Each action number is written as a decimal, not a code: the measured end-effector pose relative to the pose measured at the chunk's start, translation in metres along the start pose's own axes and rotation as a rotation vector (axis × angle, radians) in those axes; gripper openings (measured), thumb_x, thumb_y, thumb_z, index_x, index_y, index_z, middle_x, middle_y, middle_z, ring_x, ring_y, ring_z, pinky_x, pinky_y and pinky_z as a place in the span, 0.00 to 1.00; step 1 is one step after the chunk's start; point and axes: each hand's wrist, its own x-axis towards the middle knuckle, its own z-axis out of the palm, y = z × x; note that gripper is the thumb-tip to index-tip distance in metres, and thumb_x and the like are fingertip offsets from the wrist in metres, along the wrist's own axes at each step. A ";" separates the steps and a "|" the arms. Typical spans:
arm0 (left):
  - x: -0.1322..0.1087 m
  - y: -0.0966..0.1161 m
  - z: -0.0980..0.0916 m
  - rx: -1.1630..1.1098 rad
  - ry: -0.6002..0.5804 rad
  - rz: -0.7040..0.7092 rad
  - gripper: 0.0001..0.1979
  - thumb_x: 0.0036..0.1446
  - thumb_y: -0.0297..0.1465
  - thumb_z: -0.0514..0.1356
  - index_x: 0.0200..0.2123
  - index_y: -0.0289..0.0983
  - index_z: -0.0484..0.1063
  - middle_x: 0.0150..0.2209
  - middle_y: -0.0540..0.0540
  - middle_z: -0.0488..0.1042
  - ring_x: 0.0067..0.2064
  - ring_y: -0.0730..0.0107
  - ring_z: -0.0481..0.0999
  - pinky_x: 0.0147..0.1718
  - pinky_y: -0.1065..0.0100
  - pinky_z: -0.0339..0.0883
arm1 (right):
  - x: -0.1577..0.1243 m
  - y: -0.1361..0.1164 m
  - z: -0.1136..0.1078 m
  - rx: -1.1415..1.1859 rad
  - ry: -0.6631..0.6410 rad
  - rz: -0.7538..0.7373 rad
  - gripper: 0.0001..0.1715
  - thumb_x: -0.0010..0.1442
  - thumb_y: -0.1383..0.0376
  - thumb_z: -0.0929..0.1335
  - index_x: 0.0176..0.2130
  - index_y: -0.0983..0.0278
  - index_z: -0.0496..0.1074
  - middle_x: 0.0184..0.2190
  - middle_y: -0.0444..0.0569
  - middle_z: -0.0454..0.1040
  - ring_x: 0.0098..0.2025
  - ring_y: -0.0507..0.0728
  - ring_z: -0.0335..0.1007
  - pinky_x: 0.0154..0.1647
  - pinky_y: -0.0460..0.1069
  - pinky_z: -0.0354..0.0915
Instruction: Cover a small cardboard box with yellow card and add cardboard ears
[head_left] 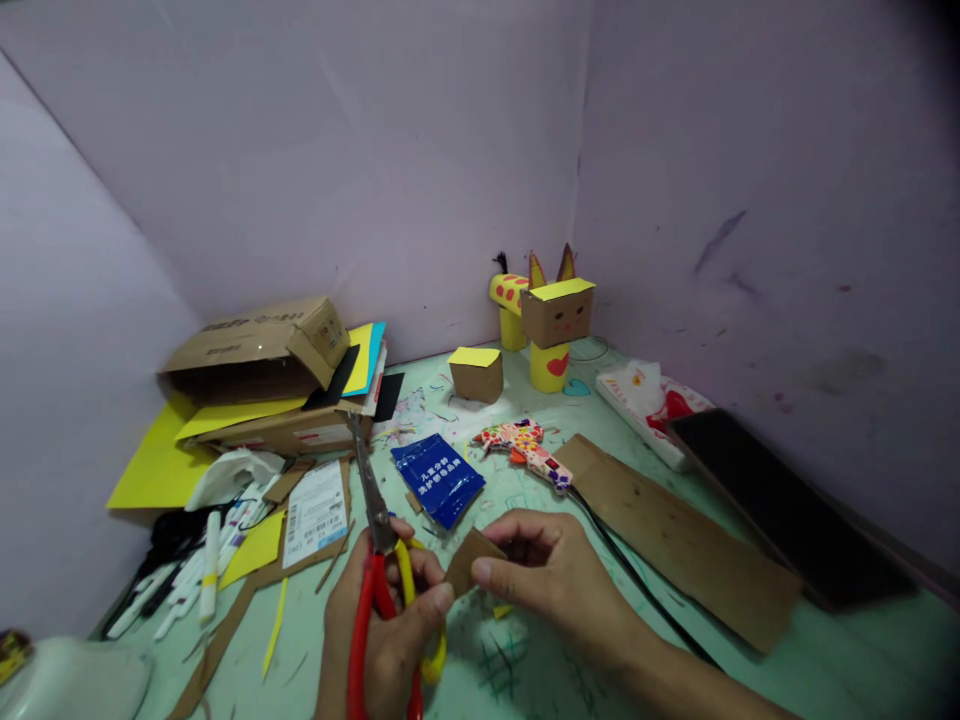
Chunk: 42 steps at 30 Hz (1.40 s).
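In the head view, my left hand [390, 630] is closed around scissors [380, 540] with red and yellow handles, their blades pointing up and away. Its thumb also touches the left end of a small brown cardboard piece [471, 560]. My right hand [551, 575] pinches that piece at its right end between thumb and fingers. Just beyond my hands lies a blue packet [439, 480] with white writing. A floral-patterned glue gun [525, 450] rests to its right, its black cord running toward me.
Behind stand a small cardboard box [477, 378] with a yellow top and a cardboard animal figure [556, 315]. Cartons [255, 350], coloured paper and markers [210, 565] lie left. On the right are a cardboard strip [675, 540], a tissue pack [637, 405] and a dark slab [787, 510].
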 end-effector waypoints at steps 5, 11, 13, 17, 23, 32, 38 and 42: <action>0.000 0.000 -0.001 0.000 -0.012 -0.002 0.28 0.38 0.35 0.69 0.41 0.41 0.59 0.23 0.55 0.70 0.22 0.75 0.66 0.20 0.74 0.60 | 0.000 0.001 -0.001 -0.008 -0.013 0.007 0.14 0.34 0.63 0.75 0.23 0.67 0.72 0.19 0.42 0.71 0.21 0.48 0.62 0.22 0.44 0.58; -0.002 0.000 0.001 0.003 0.007 0.018 0.27 0.38 0.34 0.69 0.41 0.40 0.60 0.22 0.54 0.70 0.22 0.75 0.66 0.20 0.75 0.60 | 0.000 0.002 -0.003 -0.008 -0.046 -0.029 0.14 0.36 0.62 0.75 0.24 0.66 0.71 0.19 0.42 0.70 0.21 0.48 0.62 0.23 0.44 0.58; -0.003 0.000 0.002 0.010 0.024 0.013 0.26 0.38 0.33 0.69 0.40 0.40 0.60 0.22 0.54 0.70 0.22 0.76 0.66 0.20 0.75 0.60 | 0.000 0.001 -0.002 -0.013 -0.046 -0.035 0.14 0.36 0.62 0.75 0.23 0.66 0.71 0.18 0.41 0.69 0.20 0.48 0.61 0.22 0.44 0.57; -0.006 0.002 0.007 0.032 0.042 0.003 0.25 0.38 0.33 0.68 0.40 0.40 0.60 0.22 0.53 0.70 0.22 0.74 0.66 0.20 0.75 0.59 | -0.001 0.001 0.000 -0.008 -0.020 -0.039 0.11 0.36 0.64 0.73 0.23 0.66 0.71 0.17 0.40 0.67 0.19 0.48 0.59 0.21 0.43 0.56; -0.008 0.007 0.002 0.341 0.130 0.138 0.16 0.47 0.42 0.62 0.37 0.41 0.65 0.21 0.53 0.70 0.21 0.73 0.65 0.21 0.73 0.58 | 0.002 -0.003 -0.004 -0.044 -0.014 -0.041 0.09 0.36 0.65 0.72 0.22 0.67 0.73 0.17 0.42 0.69 0.20 0.48 0.60 0.21 0.43 0.56; 0.002 -0.019 -0.011 0.565 -0.045 0.401 0.16 0.50 0.30 0.55 0.44 0.40 0.71 0.39 0.39 0.75 0.43 0.53 0.73 0.44 0.60 0.64 | 0.007 -0.010 -0.012 -0.201 0.017 -0.176 0.07 0.39 0.66 0.71 0.23 0.67 0.75 0.19 0.45 0.71 0.23 0.51 0.64 0.24 0.45 0.60; 0.005 -0.015 -0.018 0.950 -0.236 0.465 0.21 0.52 0.27 0.50 0.51 0.39 0.66 0.41 0.39 0.73 0.45 0.56 0.71 0.44 0.58 0.66 | 0.005 -0.009 -0.013 -0.363 -0.014 -0.302 0.05 0.43 0.68 0.69 0.23 0.67 0.76 0.22 0.48 0.73 0.26 0.54 0.69 0.27 0.46 0.65; 0.004 -0.009 -0.021 1.092 -0.333 0.434 0.22 0.54 0.29 0.51 0.53 0.39 0.64 0.44 0.38 0.72 0.46 0.55 0.71 0.45 0.58 0.65 | 0.004 -0.008 -0.014 -0.398 -0.042 -0.414 0.08 0.45 0.72 0.67 0.25 0.66 0.77 0.24 0.48 0.75 0.28 0.54 0.71 0.30 0.46 0.67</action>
